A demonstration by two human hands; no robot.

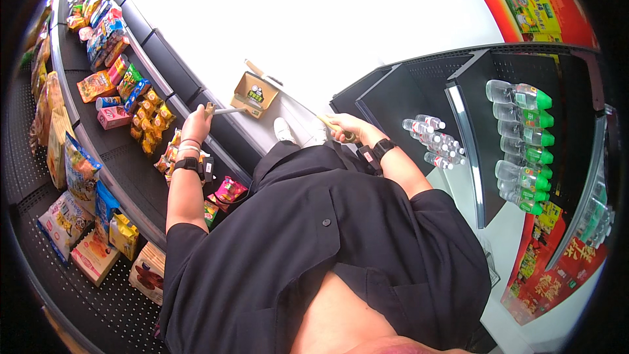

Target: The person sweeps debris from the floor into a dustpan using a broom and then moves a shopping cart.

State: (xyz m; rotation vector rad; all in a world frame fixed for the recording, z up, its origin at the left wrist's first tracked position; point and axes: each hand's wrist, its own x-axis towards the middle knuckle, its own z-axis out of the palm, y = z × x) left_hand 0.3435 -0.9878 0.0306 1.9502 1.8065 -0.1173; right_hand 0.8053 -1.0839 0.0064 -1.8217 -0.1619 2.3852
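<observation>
My left hand [196, 125] is closed around the wooden handle of a tool with a straight grey rod [230, 110]. The rod's far end overlaps the near edge of a printed cardboard box [265, 96] low down ahead; whether they touch, I cannot tell. A second wooden handle [350, 135] is gripped by my right hand [344, 127]. From it a long thin shaft [300, 103] runs up and left to a narrow, pale-topped head [268, 77] with a dark edge, over the box's far side. That tool's exact kind is unclear. Both wrists carry black straps with small devices.
Black shelves [162, 59] with bagged and boxed snacks [150, 120] curve along the left. On the right, another black rack [464, 152] holds small water bottles [432, 140] and green-capped bottles [523, 132]. White shoes [283, 130] stand on the tiled floor [295, 115] near the box.
</observation>
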